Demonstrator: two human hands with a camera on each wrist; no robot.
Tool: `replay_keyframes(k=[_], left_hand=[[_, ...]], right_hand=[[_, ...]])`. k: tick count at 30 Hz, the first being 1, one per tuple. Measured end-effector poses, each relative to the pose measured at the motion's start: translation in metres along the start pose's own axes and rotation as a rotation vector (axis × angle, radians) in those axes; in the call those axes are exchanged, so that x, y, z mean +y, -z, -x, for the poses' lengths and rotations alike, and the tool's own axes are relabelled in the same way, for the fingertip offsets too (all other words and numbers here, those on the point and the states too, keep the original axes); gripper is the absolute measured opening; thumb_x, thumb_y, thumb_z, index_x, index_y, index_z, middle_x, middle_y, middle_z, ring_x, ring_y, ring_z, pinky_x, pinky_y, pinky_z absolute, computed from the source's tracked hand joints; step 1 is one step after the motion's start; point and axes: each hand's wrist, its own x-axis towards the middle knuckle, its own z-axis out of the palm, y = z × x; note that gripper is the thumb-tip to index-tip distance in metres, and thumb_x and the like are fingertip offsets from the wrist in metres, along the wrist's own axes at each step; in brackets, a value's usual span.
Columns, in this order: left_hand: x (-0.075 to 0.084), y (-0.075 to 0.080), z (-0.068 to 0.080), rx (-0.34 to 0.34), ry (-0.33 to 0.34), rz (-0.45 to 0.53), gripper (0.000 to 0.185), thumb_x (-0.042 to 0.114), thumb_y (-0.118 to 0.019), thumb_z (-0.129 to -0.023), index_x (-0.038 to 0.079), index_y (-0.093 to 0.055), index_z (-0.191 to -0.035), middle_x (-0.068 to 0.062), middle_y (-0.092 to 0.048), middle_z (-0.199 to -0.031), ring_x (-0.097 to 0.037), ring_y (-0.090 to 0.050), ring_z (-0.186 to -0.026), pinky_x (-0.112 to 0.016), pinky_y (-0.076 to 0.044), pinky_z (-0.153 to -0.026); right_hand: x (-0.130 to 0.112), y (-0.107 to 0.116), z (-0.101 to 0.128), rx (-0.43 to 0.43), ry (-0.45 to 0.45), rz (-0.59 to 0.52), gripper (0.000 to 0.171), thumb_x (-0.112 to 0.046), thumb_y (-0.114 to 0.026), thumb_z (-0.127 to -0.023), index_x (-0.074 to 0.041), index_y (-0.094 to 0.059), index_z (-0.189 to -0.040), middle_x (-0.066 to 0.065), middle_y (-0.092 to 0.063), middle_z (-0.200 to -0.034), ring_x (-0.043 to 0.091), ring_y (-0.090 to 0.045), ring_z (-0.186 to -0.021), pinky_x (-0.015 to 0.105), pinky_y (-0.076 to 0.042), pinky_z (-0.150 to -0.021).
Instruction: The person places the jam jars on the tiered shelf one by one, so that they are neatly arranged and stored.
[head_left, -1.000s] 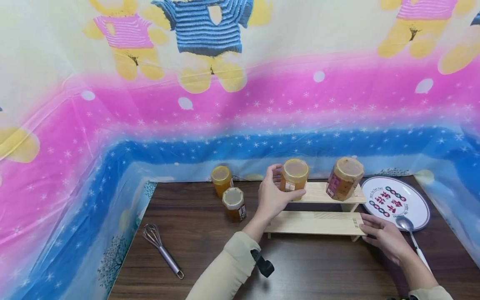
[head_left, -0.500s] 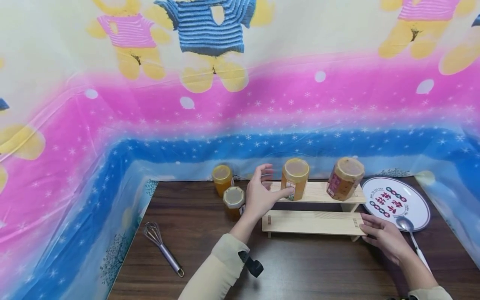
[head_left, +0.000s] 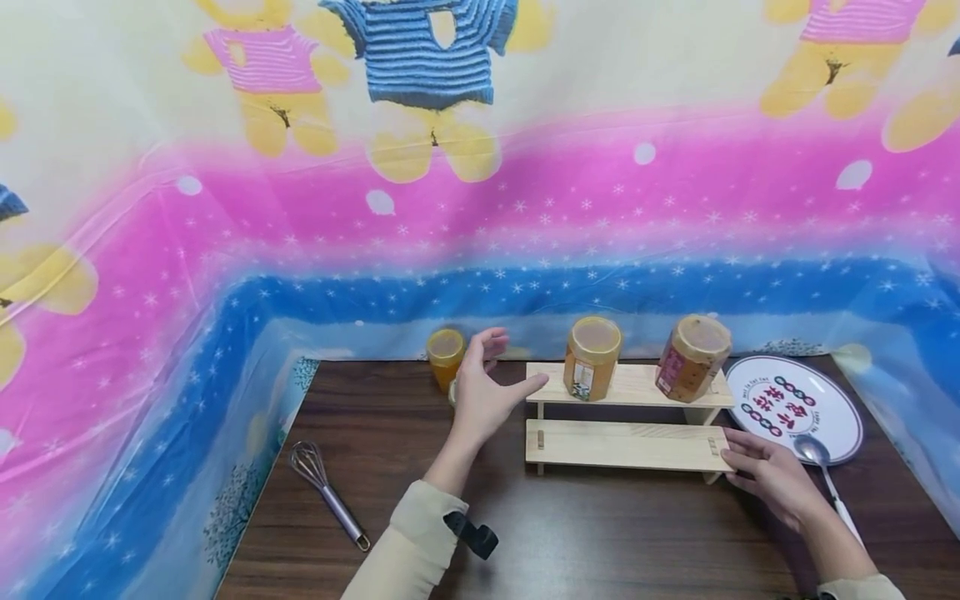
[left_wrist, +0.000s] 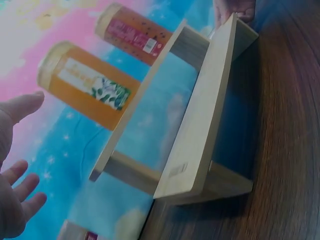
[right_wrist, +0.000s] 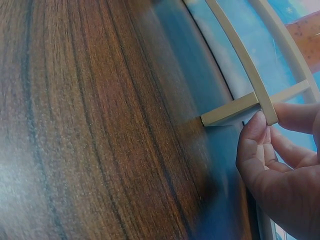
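Observation:
My left hand is spread in the air left of a two-tier wooden shelf, holding nothing. Behind it, one amber jar stands on the table, and a second jar there is almost wholly hidden by the hand. On the upper tier sits a hexagonal amber jar with a leafy label, apart from my left thumb. Farther right on that tier stands a jar with dark specks and a pink label. My right hand pinches the right end of the lower board between thumb and fingers.
A white plate with red characters lies right of the shelf. A spoon leans its bowl on the plate's rim, close to my right hand. At the left of the wooden table lies a whisk. Printed cloth hangs behind.
My left hand has let go of the leafy-labelled jar on the upper tier and moved left, now covering the nearer table jar. The right hand keeps its place on the shelf.

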Motion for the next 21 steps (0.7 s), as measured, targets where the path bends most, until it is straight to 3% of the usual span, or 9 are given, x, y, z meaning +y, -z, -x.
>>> replay_keyframes(k=[4, 6, 8, 11, 15, 21], left_hand=[[-0.005, 0.011, 0.004, 0.032, 0.016, -0.028, 0.08, 0.035, -0.097, -0.072, 0.028, -0.054, -0.139, 0.009, -0.061, -0.133, -0.026, -0.064, -0.102, -0.043, -0.054, -0.086], [-0.007, 0.016, 0.006, 0.05, 0.028, -0.039, 0.082, 0.037, -0.098, -0.071, 0.03, -0.054, -0.14, 0.011, -0.061, -0.134, -0.027, -0.063, -0.102, -0.042, -0.052, -0.085], [-0.012, 0.02, 0.008, 0.073, 0.037, -0.044, 0.082, 0.039, -0.098, -0.071, 0.029, -0.055, -0.14, 0.009, -0.061, -0.135, -0.029, -0.062, -0.107, -0.044, -0.05, -0.092], [-0.018, 0.024, 0.011, 0.108, 0.045, -0.057, 0.083, 0.04, -0.098, -0.07, 0.026, -0.056, -0.14, 0.004, -0.06, -0.138, -0.029, -0.052, -0.13, -0.049, -0.041, -0.107], [-0.029, 0.028, 0.016, 0.139, 0.083, -0.05, 0.083, 0.039, -0.097, -0.071, 0.023, -0.056, -0.141, -0.003, -0.055, -0.143, -0.035, -0.049, -0.132, -0.055, -0.041, -0.107], [-0.048, 0.033, 0.024, 0.16, 0.14, -0.019, 0.09, 0.036, -0.098, -0.071, 0.015, -0.052, -0.146, -0.005, -0.052, -0.146, -0.031, -0.049, -0.133, -0.054, -0.041, -0.108]], right_hand=[[0.0, 0.0, 0.0, -0.001, 0.001, -0.007, 0.076, -0.017, -0.064, -0.105, 0.015, -0.02, -0.157, -0.002, -0.062, -0.117, 0.004, -0.064, -0.1, 0.031, -0.059, -0.087], [0.0, 0.0, 0.0, 0.0, 0.003, -0.009, 0.076, -0.017, -0.064, -0.105, 0.015, -0.02, -0.157, -0.002, -0.062, -0.117, 0.004, -0.065, -0.1, 0.031, -0.059, -0.087], [0.0, 0.0, 0.0, 0.0, 0.004, -0.009, 0.076, -0.017, -0.064, -0.105, 0.015, -0.02, -0.157, -0.002, -0.062, -0.117, 0.004, -0.065, -0.101, 0.031, -0.059, -0.087], [0.001, 0.0, 0.0, 0.001, -0.001, -0.008, 0.076, -0.018, -0.064, -0.105, 0.014, -0.02, -0.157, -0.001, -0.062, -0.118, 0.004, -0.065, -0.101, 0.031, -0.059, -0.088], [0.001, 0.0, 0.0, 0.001, 0.001, -0.008, 0.076, -0.017, -0.064, -0.105, 0.015, -0.02, -0.157, -0.002, -0.062, -0.118, 0.004, -0.065, -0.101, 0.032, -0.059, -0.088], [0.001, 0.0, 0.001, 0.002, 0.025, -0.005, 0.075, -0.016, -0.063, -0.105, 0.016, -0.02, -0.156, -0.005, -0.063, -0.116, 0.004, -0.064, -0.101, 0.032, -0.059, -0.087]])
